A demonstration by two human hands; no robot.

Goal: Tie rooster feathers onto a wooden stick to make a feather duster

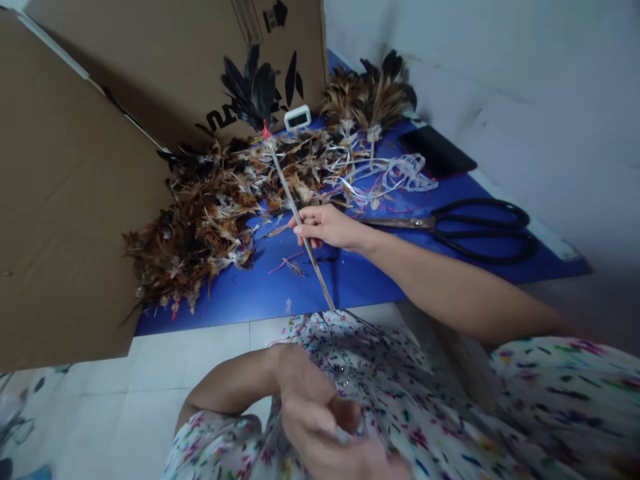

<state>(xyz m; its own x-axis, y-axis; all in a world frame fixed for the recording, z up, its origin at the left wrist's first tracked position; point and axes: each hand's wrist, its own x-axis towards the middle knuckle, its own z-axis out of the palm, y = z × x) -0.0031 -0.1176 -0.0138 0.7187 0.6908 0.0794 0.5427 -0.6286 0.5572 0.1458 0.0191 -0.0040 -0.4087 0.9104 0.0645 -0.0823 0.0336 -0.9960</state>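
My right hand (327, 227) pinches a thin wooden stick (287, 190) near its middle, fingers closed around it. The stick slants, its lower end near the table's front edge. Dark feathers (253, 87) fan out from its upper end, bound with a red tie (267, 131). My left hand (320, 417) is low in front of my patterned clothing, blurred, with bent fingers; whether it holds anything is unclear. Bundles of brown feathers (200, 220) lie across the blue table (200, 310) beyond the stick. Large black-handled scissors (480, 227) lie beside my right wrist.
Cardboard panels (65, 200) stand at the left and back. A tangle of white ribbon (400, 177) lies near a dark flat device (437, 152). Farther back are a small white-framed gadget (297, 118) and upright feather bunches (375, 100). A wall (525, 113) borders the right.
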